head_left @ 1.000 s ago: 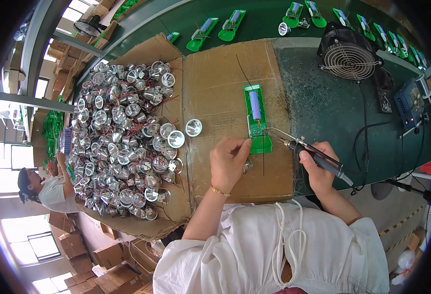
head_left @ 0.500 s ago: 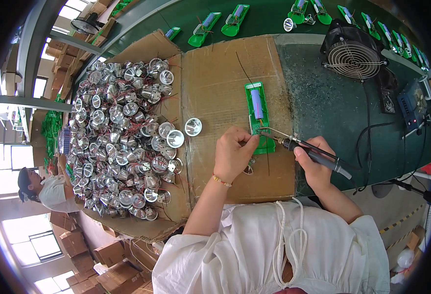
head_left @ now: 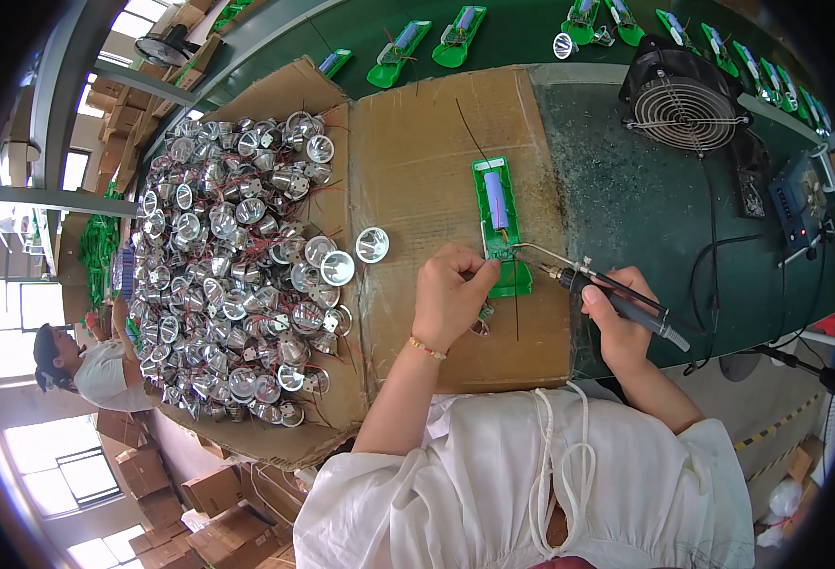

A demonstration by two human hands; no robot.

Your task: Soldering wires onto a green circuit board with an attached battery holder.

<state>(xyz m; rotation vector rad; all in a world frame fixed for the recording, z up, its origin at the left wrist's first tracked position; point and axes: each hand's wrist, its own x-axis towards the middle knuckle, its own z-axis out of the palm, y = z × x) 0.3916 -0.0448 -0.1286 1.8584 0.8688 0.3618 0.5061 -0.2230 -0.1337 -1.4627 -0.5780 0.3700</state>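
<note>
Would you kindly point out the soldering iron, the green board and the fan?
soldering iron [head_left: 626,305]: head view, dark handle.
green board [head_left: 493,173]: head view, upper end.
fan [head_left: 685,100]: head view, wire grille.

Green board [head_left: 499,228] at centre frame is carrying a blue cylinder [head_left: 498,199] and black wires. The iron [head_left: 617,305] at right centre is showing a dark grey handle and silver tip. Shiny silver reflectors [head_left: 237,284] with red leads are filling the left. Brown cardboard [head_left: 417,161] is lying over a dark green bench [head_left: 645,218]. A black fan [head_left: 688,100] is sitting upper right. White garment [head_left: 531,493] is showing at bottom.
</note>
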